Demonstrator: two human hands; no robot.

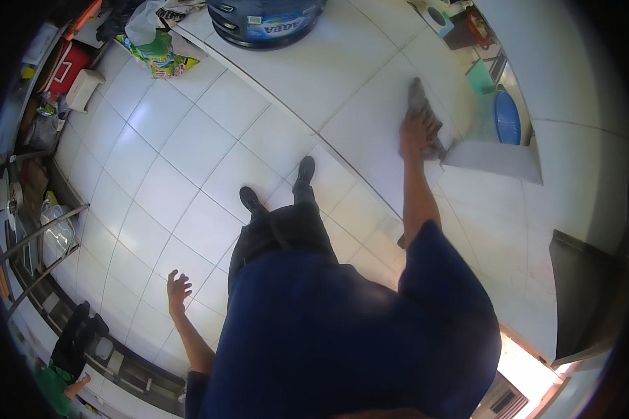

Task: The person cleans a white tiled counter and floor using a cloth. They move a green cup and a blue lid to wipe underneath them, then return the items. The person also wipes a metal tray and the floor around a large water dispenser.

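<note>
My right hand (pixel 417 132) presses a crumpled grey cloth (pixel 417 97) onto the white tiled counter (pixel 356 105), right of its front edge; the cloth spreads out above and to the right of the fingers. Low at the left, my left hand (pixel 178 289) hangs in the air over the tiled floor (pixel 157 183), its fingers apart and curled a little, with nothing in it. A large blue water bottle (pixel 272 23) bearing a label stands on the counter at the top.
An opening in the tiled wall holds a blue oval object (pixel 507 118) and a green container (pixel 480 77). Bags (pixel 162 55) sit at the upper left, near a white stool (pixel 85 89). Metal racks line the left side. A person in green (pixel 55 385) is at the lower left.
</note>
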